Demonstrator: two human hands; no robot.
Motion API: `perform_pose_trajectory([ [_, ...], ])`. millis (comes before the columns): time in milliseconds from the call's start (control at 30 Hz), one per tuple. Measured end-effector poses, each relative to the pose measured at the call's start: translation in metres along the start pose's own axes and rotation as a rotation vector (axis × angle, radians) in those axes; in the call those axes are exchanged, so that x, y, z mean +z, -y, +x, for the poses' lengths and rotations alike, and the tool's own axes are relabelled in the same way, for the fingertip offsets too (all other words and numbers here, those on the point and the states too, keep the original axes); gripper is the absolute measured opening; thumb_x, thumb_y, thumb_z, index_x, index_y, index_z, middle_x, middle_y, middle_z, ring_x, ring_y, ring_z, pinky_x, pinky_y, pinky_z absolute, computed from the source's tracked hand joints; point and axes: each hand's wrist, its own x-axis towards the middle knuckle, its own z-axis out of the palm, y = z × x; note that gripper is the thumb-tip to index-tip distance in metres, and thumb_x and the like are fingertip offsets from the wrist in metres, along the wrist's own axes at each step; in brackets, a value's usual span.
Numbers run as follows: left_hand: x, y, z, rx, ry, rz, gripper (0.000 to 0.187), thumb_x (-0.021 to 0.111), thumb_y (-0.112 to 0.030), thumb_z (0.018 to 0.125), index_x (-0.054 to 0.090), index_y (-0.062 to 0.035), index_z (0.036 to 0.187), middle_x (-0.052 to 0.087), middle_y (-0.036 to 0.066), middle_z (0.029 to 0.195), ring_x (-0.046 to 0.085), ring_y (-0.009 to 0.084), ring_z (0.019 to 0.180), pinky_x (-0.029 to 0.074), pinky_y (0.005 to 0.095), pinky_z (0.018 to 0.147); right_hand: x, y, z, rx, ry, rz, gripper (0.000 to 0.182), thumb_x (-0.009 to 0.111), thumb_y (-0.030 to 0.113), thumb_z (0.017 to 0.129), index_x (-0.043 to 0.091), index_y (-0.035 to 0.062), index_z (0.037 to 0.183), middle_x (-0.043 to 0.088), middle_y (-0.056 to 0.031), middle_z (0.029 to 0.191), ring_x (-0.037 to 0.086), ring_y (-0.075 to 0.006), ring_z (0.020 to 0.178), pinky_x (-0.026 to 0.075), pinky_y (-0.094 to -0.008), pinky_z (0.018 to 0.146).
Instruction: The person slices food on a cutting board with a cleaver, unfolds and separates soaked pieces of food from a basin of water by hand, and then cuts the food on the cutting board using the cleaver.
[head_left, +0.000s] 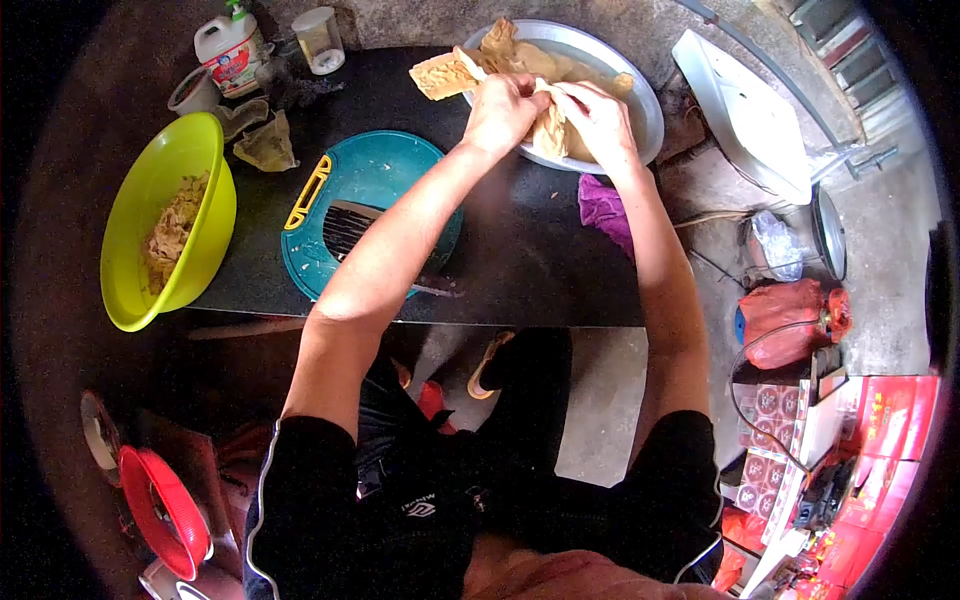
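Observation:
My left hand (503,110) and my right hand (600,118) are close together over a metal basin (652,112), fingers pinched on a tan, wrinkled, leafy piece (549,133). It looks like a soaked leaf or skin; its exact kind is not clear. One part of the tan material (440,76) sticks out over the basin's left rim, beyond my left hand. More of it lies in cloudy liquid inside. My left forearm crosses above a round teal cutting board (400,155) and partly hides a dark-bladed cleaver (348,228) lying there.
A lime-green basin (216,150) with chopped tan food (178,225) stands at the counter's left. Behind it are a white jug (228,52), a clear cup (320,42) and a crumpled bag (267,143). A purple cloth (605,212) lies below the metal basin. A white sink (745,115) is right.

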Motion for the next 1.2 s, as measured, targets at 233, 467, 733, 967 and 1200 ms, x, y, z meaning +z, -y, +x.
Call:
perform_pose_trajectory([
  [233,0.002,-0.001,-0.004,0.137,-0.035,0.233,0.022,0.055,-0.016,0.084,0.064,-0.0014,0.098,0.066,0.018,0.080,0.066,0.0250,0.074,0.051,0.0342,0.070,0.009,0.012,-0.008,-0.241,-0.081,-0.195,0.031,0.055,0.017,0.089,0.057,0.0076,0.118,0.055,-0.0134,0.112,0.059,-0.0286,0.097,0.049,-0.0345,0.086],
  [467,0.002,-0.011,-0.009,0.200,-0.047,0.263,0.024,0.052,-0.018,0.085,0.066,-0.0045,0.099,0.064,0.022,0.077,0.066,0.0340,0.080,0.050,0.0388,0.073,0.011,0.014,0.000,-0.315,-0.088,-0.322,0.026,0.055,0.017,0.087,0.058,0.0028,0.109,0.057,-0.0144,0.108,0.061,-0.0318,0.092,0.051,-0.0369,0.082],
  [733,0.007,-0.001,-0.010,0.076,-0.095,0.105,0.026,0.055,-0.018,0.082,0.067,-0.0031,0.101,0.064,0.024,0.080,0.066,0.0329,0.080,0.051,0.0382,0.074,0.012,0.012,0.010,-0.107,-0.071,-0.079,0.019,0.058,0.012,0.084,0.062,0.0050,0.100,0.064,-0.0108,0.097,0.065,-0.0249,0.082,0.052,-0.0325,0.073],
  [967,-0.003,0.019,-0.005,0.086,0.023,0.027,0.029,0.059,-0.022,0.088,0.065,-0.0025,0.107,0.069,0.007,0.083,0.062,0.0074,0.073,0.050,0.0243,0.072,0.013,-0.001,0.013,-0.005,0.002,0.185,0.022,0.060,0.013,0.084,0.064,0.0055,0.104,0.065,-0.0098,0.099,0.064,-0.0202,0.086,0.050,-0.0289,0.077],
  [1200,-0.016,0.010,-0.005,-0.013,0.034,0.125,0.029,0.056,-0.027,0.089,0.066,-0.0016,0.101,0.068,0.006,0.078,0.061,0.0112,0.071,0.049,0.0265,0.071,0.017,0.018,0.004,-0.137,0.063,-0.036,0.026,0.058,0.014,0.086,0.061,0.0060,0.111,0.061,-0.0109,0.104,0.062,-0.0270,0.092,0.050,-0.0344,0.080],
])
